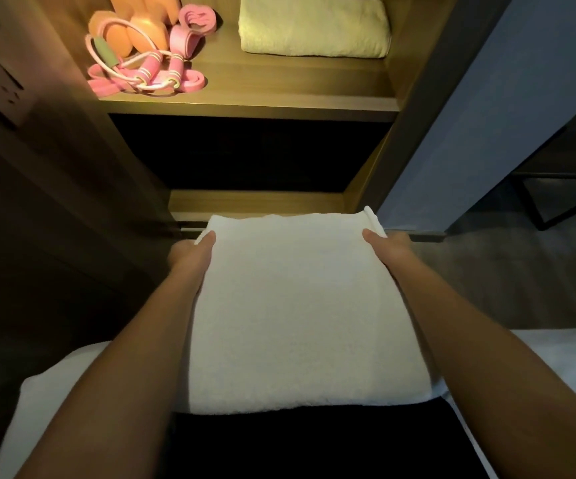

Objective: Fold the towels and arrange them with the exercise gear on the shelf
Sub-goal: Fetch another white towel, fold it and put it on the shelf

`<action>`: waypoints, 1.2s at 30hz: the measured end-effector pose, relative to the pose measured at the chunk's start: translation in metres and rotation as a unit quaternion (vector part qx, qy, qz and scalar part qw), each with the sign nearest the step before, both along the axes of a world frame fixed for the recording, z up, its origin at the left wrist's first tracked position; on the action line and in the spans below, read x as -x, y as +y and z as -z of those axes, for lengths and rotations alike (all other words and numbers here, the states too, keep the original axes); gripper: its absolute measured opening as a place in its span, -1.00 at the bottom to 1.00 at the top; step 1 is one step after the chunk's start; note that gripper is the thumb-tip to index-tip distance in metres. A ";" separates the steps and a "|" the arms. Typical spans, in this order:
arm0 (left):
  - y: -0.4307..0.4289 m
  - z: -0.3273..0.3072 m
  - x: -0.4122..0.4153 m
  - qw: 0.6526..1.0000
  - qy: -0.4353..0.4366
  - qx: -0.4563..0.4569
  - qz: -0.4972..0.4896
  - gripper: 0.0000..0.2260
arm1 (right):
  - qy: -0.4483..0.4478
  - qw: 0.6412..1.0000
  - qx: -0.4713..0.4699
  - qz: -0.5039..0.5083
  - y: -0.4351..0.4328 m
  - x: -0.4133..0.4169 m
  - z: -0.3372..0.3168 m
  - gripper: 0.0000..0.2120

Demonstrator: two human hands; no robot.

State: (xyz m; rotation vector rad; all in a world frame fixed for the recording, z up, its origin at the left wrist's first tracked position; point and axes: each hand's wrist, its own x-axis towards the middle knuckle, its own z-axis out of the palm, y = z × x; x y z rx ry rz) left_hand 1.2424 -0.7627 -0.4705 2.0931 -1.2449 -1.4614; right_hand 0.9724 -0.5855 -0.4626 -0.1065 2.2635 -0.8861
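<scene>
Head view: left grip and right grip are clasping a rectangular, folded white terry towel by its sides, thumbs lying on top.

Near centre: folded towel, held flat between the hands. The left hand is at its far-left edge and the right hand at its far-right edge, thumbs on top.
Near, under the towel and arms: bed.
Far, beyond the towel: shelf.
On shelf, right: second towel, lying flat.
On shelf, left: dumbbells at the back; skipping rope before them, touching; bands just right of the dumbbells.
Under shelf: open compartment.
Far left, on the wall: socket.
</scene>
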 end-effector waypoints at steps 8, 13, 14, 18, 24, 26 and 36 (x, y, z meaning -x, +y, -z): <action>-0.002 -0.009 -0.022 0.973 -0.016 -0.180 0.143 -0.54 | -0.092 0.992 -0.051 -0.066 0.027 0.018 0.004 -0.46; -0.024 -0.019 -0.013 0.962 0.089 -0.230 0.115 -0.67 | -0.264 0.964 -0.003 -0.030 0.012 0.036 -0.005 -0.39; -0.028 -0.021 -0.004 0.964 0.075 -0.225 0.120 -0.63 | -0.262 0.965 0.001 -0.027 0.004 0.036 -0.006 -0.40; -0.028 -0.008 0.017 0.994 -0.054 -0.041 0.091 -0.55 | -0.060 0.997 -0.030 -0.027 -0.022 0.027 0.004 -0.42; -0.020 0.012 0.014 0.997 -0.004 0.056 0.050 -0.57 | 0.027 1.000 0.009 0.003 -0.016 0.017 0.010 -0.53; -0.018 0.008 0.012 0.998 -0.013 0.040 0.054 -0.55 | -0.049 0.999 -0.001 0.008 -0.009 0.015 0.001 -0.43; 0.021 0.007 -0.021 0.970 -0.126 0.083 0.190 -0.57 | -0.028 0.999 -0.020 -0.040 0.028 -0.010 -0.003 -0.43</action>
